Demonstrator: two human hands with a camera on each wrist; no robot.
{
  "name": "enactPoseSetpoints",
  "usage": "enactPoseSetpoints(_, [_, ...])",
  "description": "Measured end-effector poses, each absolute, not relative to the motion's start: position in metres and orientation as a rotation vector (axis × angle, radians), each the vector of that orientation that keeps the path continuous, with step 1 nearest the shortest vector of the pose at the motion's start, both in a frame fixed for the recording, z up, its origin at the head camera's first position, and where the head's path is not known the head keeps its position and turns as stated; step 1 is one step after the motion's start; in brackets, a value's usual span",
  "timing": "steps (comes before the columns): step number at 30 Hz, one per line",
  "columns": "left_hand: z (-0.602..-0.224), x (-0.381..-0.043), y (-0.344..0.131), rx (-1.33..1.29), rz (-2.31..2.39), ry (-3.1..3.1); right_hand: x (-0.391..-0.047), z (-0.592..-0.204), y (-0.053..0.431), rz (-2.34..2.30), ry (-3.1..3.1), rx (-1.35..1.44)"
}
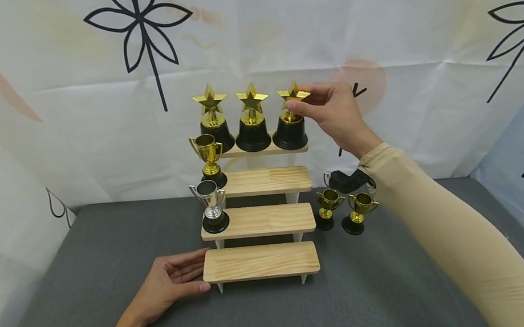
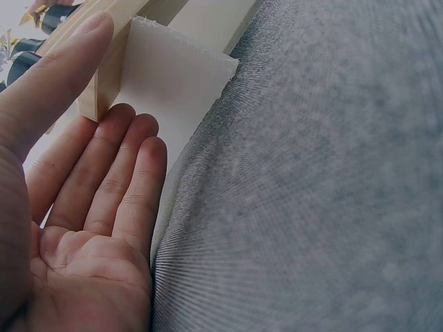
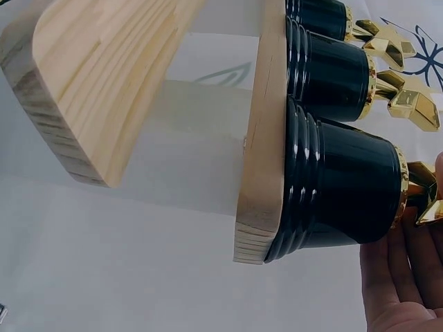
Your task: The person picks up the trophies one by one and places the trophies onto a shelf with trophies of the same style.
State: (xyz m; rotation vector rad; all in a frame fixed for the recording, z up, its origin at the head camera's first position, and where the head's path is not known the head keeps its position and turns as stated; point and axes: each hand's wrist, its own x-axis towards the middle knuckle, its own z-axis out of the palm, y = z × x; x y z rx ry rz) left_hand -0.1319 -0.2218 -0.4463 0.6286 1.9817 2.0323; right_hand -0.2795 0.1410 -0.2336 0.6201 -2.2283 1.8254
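My right hand [image 1: 337,116] pinches the star of the rightmost gold star trophy [image 1: 290,133], whose black base stands at the right end of the top step. In the right wrist view that base [image 3: 346,187] sits upright on the board, fingers beside the star. Two more star trophies, one in the middle [image 1: 253,135] and one at the left [image 1: 219,136], share this step. My left hand [image 1: 165,284] touches the left end of the wooden four-step stand [image 1: 263,261] at its lowest step. Seen from the left wrist, its fingers [image 2: 138,183] are extended against the board's end.
A gold cup trophy [image 1: 208,154] stands at the left of the second step from the top, a silver cup [image 1: 215,220] one step below. On the grey table right of the stand are two gold cups [image 1: 325,216] and a silver one partly hidden behind the right wrist.
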Motion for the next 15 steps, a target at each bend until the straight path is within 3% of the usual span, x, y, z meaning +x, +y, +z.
enactPoseSetpoints(15, [-0.4468, -0.1323, -0.2215, 0.628, 2.032, 1.984, -0.2785, -0.2326, 0.1409, 1.817, -2.215, 0.628])
